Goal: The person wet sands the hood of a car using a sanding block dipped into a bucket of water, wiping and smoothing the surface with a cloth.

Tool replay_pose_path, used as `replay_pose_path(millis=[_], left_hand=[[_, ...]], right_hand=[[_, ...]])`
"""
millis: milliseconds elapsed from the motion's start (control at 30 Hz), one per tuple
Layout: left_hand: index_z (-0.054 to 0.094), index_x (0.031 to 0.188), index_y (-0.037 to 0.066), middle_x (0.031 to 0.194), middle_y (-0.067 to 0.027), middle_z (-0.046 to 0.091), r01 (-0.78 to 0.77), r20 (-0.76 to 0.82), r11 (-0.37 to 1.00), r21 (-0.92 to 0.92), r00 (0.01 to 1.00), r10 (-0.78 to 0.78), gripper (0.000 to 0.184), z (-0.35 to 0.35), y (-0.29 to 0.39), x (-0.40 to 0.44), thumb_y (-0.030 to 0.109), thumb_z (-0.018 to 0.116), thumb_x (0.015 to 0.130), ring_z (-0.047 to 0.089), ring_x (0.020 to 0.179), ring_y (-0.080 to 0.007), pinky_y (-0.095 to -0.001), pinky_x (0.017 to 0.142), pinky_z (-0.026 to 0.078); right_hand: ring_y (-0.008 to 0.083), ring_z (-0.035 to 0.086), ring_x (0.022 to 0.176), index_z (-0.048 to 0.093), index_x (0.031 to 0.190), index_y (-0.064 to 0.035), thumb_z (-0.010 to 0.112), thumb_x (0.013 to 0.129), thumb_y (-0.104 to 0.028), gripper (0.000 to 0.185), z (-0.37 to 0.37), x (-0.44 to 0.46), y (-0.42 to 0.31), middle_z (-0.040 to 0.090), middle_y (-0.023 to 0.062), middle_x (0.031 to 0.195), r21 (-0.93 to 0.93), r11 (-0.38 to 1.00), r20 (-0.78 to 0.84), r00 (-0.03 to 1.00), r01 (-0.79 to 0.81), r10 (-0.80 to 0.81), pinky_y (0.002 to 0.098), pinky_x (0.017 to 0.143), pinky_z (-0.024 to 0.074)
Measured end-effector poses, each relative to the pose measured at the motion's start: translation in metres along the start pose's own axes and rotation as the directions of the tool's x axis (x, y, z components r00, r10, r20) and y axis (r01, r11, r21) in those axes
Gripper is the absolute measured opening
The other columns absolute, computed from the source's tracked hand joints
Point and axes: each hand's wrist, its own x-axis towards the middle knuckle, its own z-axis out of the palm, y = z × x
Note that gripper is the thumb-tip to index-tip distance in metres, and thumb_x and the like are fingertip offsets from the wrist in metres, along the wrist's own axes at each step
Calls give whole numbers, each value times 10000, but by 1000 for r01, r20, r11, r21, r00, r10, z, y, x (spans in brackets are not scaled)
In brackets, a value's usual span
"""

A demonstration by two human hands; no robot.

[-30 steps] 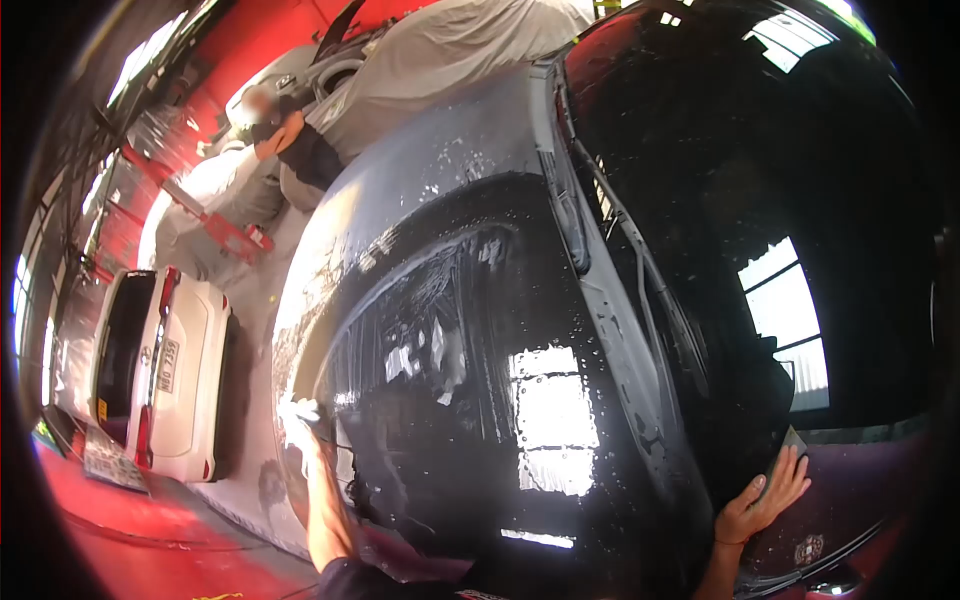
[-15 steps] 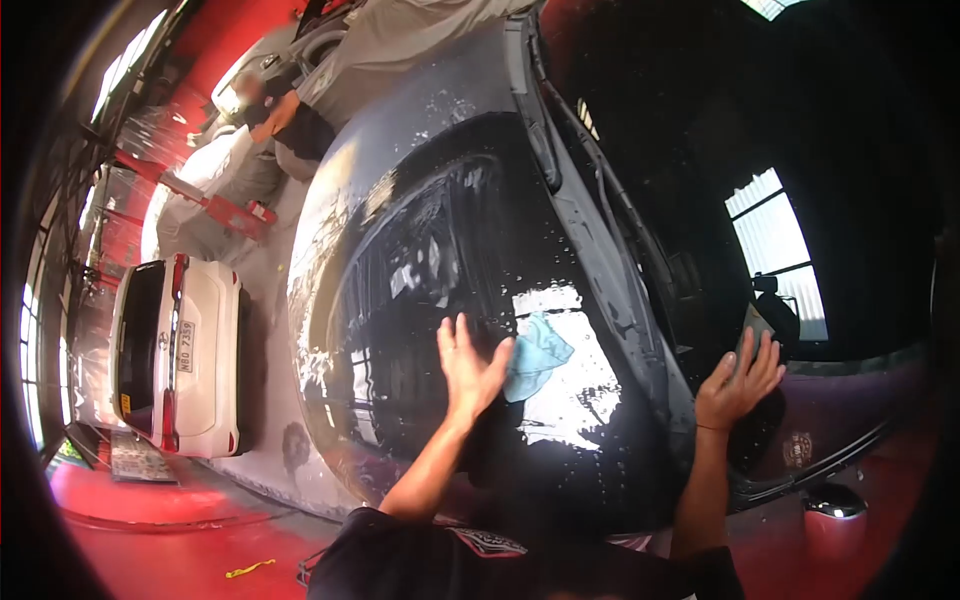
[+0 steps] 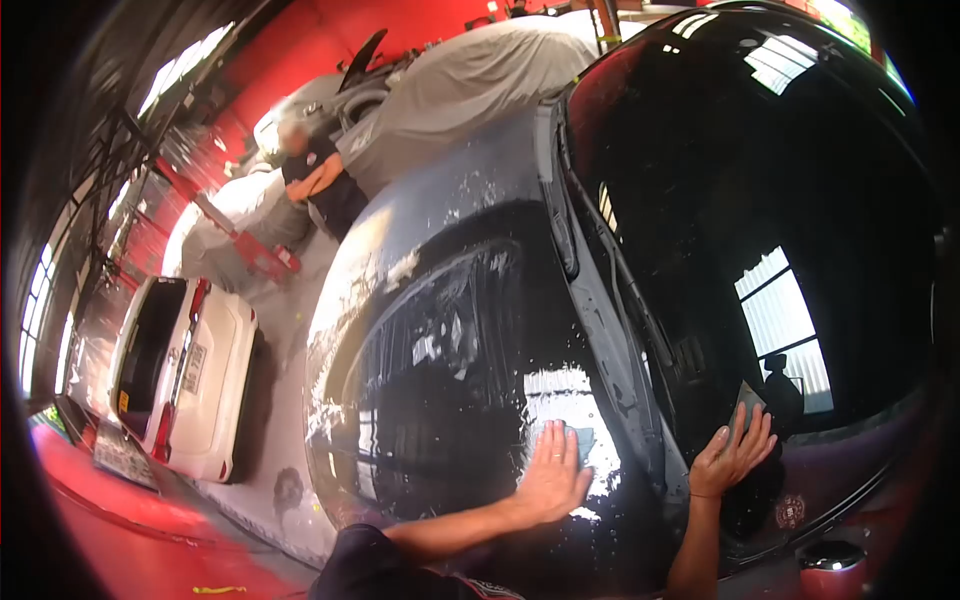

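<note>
Pale blue cloth (image 3: pixel 584 440), partly hidden by the left hand (image 3: pixel 555 478), fingers extended, lies on a glossy black hood (image 3: pixel 440 440), droplet-speckled and streaked. Right hand (image 3: pixel 735 455) meets a thin grey piece (image 3: pixel 750 394); its grip I cannot tell.

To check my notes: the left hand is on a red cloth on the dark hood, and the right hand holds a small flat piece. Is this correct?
Not red: the head view shows a pale blue cloth under the left hand on the dark hood. The right hand does hold a small flat piece.
</note>
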Motion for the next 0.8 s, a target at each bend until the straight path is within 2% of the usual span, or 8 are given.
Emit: replay_pose_path(millis=[67, 167, 300, 500, 600, 633, 733, 800], left_hand=[[269, 1468, -215, 1528, -465, 220, 124, -101, 985, -119, 985, -137, 842, 8, 26, 16, 472, 453, 1016, 127, 1489, -577, -658, 1203, 95], [399, 1542, 82, 1600, -256, 322, 69, -295, 997, -30, 953, -74, 610, -6, -11, 104, 377, 489, 1015, 261, 1512, -405, -644, 1201, 166], [459, 1507, 80, 1577, -258, 363, 192, -466, 981, -15, 867, -177, 536, -25, -139, 231, 343, 437, 1041, 271, 1503, -421, -594, 1218, 194], [436, 1518, 87, 1574, -245, 374, 226, -443, 970, -84, 864, -240, 547, -56, -270, 374, 370, 345, 1059, 289, 1491, -432, -551, 1220, 227], [439, 1517, 66, 1572, -247, 378, 280, -447, 948, -150, 836, -318, 561, -55, -284, 380, 365, 345, 1053, 305, 1490, -415, -524, 1220, 238], [535, 1415, 52, 1466, -238, 498, 316, -613, 945, -81, 732, -297, 498, -39, -291, 374, 320, 379, 1026, 430, 1397, -405, -527, 1146, 342], [656, 1040, 62, 1105, -174, 664, 394, -680, 918, 30, 681, -270, 306, -83, -329, 286, 252, 437, 943, 612, 1065, -386, -545, 882, 504], [698, 1042, 71, 1060, -176, 691, 480, -710, 872, -93, 582, -396, 325, -87, -390, 212, 282, 484, 918, 653, 1001, -394, -527, 855, 538]], right_hand=[[383, 419, 1422, 620, 1361, -48, 363, 1066, -279, 454, 3, 1, -2, 529, 172, 1466, -48, 999, -8, 1000, -14, 14, 581, 1209, 200], [373, 432, 1418, 621, 1361, -40, 367, 1069, -288, 460, 1, 2, -3, 554, 169, 1443, -62, 998, -1, 1000, -4, 4, 566, 1209, 205], [368, 453, 1404, 624, 1365, -38, 371, 1068, -285, 461, 5, 0, 5, 569, 177, 1428, -87, 996, -23, 999, 38, -40, 567, 1204, 213], [370, 417, 1433, 604, 1390, -44, 371, 1076, -271, 452, 5, -1, 7, 537, 174, 1471, -227, 972, 33, 998, 66, -61, 571, 1214, 186], [327, 373, 1467, 565, 1444, -83, 337, 1100, -331, 481, 12, -3, 14, 495, 124, 1526, -325, 943, 30, 998, 63, -56, 553, 1220, 171], [327, 373, 1467, 565, 1444, -83, 337, 1100, -331, 481, 15, -2, 12, 495, 124, 1526, -316, 945, 41, 996, 84, -75, 553, 1220, 171], [321, 355, 1479, 535, 1473, -98, 330, 1105, -342, 487, 11, -5, 17, 475, 107, 1545, -362, 926, 60, 994, 109, -93, 554, 1221, 161], [319, 352, 1482, 535, 1475, -103, 329, 1106, -341, 485, 10, -2, 15, 474, 102, 1547, -376, 920, 60, 994, 106, -90, 554, 1222, 159]])
